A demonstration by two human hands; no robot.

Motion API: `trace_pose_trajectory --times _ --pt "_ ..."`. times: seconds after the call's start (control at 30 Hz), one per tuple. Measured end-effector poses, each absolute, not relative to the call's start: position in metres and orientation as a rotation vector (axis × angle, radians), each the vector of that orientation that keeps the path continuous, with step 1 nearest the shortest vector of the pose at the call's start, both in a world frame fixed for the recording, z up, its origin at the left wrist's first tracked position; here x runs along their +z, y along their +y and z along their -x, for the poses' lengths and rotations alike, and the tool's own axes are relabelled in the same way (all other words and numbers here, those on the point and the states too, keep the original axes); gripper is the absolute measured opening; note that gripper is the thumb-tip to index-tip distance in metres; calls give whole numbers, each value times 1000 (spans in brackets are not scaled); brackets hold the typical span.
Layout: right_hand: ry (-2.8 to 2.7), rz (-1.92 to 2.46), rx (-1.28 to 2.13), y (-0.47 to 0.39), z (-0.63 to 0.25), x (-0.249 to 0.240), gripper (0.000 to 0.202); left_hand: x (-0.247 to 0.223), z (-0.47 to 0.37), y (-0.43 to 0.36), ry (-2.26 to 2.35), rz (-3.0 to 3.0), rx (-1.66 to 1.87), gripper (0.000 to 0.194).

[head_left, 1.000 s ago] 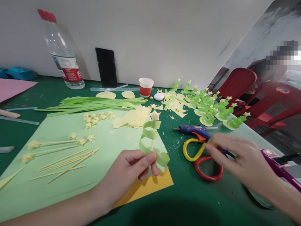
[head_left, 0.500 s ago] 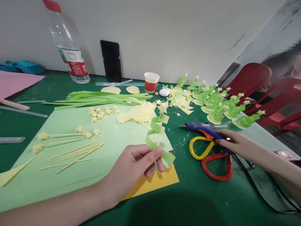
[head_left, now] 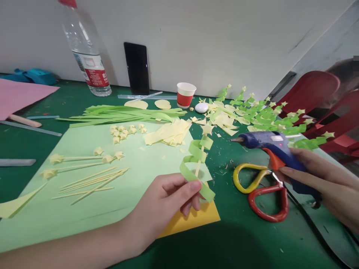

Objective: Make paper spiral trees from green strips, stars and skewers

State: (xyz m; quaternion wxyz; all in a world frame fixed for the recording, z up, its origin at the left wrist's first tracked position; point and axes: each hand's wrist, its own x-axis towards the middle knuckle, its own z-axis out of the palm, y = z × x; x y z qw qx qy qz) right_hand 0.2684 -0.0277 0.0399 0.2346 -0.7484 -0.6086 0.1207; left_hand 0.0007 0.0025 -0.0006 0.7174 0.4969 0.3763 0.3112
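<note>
Between thumb and fingers, my left hand (head_left: 174, 198) pinches a thin stick wound with a green paper spiral (head_left: 193, 164) and topped by a pale yellow paper star (head_left: 206, 129). My right hand (head_left: 322, 179) is wrapped round the handle of a blue glue gun (head_left: 263, 142), a finger by its orange trigger (head_left: 274, 158). The gun's nozzle points left, toward the spiral but apart from it. Below the gun lie scissors with one yellow and one red handle loop (head_left: 269, 203); their blades are hidden.
Loose sticks (head_left: 95, 181), folded stars (head_left: 123, 132) and yellow strips (head_left: 168, 132) lie on a light green sheet (head_left: 92, 220). Behind are green strips (head_left: 117, 114), a paper cup (head_left: 185, 95), a phone (head_left: 137, 69) and a bottle (head_left: 89, 67). Several finished spirals (head_left: 269, 112) stand at the right.
My right hand has lifted the glue gun off the table, above the scissors. My left hand still holds the spiral stick. The view has shifted slightly.
</note>
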Motion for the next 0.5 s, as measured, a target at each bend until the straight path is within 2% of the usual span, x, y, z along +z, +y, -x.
trace_pose_trajectory --times 0.07,0.13,0.17,0.33,0.5 --pt "-1355 2002 686 -33 -263 39 36 -3 -1 1 824 -1079 694 28" --pt "-1128 1965 801 -38 -255 37 49 -4 -2 0 806 -1061 698 26" --pt "-1088 1956 778 -40 -251 37 51 -4 -2 -1 797 -1054 695 25" --pt "-1155 2046 489 -49 -220 41 35 -2 -1 -1 808 -1102 648 28" --pt "-1401 2047 236 -54 -208 31 53 -2 2 -1 835 -1243 612 31"
